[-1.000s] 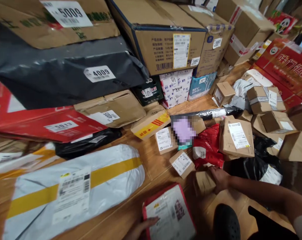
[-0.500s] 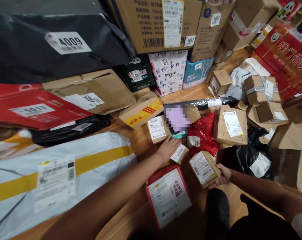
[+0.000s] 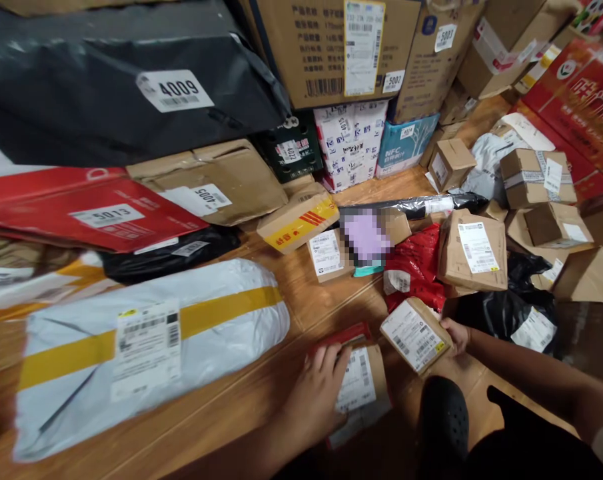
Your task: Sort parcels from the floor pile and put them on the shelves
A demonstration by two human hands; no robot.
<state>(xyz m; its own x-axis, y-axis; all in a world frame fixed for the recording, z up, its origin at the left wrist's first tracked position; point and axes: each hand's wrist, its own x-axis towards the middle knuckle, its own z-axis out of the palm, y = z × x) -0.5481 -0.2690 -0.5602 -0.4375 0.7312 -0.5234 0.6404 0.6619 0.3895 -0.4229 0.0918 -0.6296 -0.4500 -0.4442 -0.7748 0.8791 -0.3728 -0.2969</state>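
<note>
My left hand (image 3: pixel 321 387) is closed round the left side of a small cardboard box (image 3: pixel 378 373) with a white label on its face. That box is over a red and white box (image 3: pixel 361 425) on the floor and hides most of it; whether the two touch I cannot tell. In my right hand (image 3: pixel 456 335) is another small cardboard box (image 3: pixel 415 337), gripped at its right side and tilted, with a large barcode label and a yellow sticker. Just behind it lies a crumpled red plastic parcel (image 3: pixel 414 263).
A long white plastic parcel with a yellow stripe (image 3: pixel 231 310) lies on the wooden floor at left. Stacked boxes and a black-wrapped parcel (image 3: pixel 106 80) line the back. Several cartons, one a larger labelled box (image 3: pixel 474 253), and a black bag (image 3: pixel 511 320) crowd the right. My dark shoe (image 3: pixel 444 420) is at the bottom.
My left hand has taken the small box from beside the red plastic parcel and brought it towards me, over the red and white box. My right hand still holds its box. The view has shifted left.
</note>
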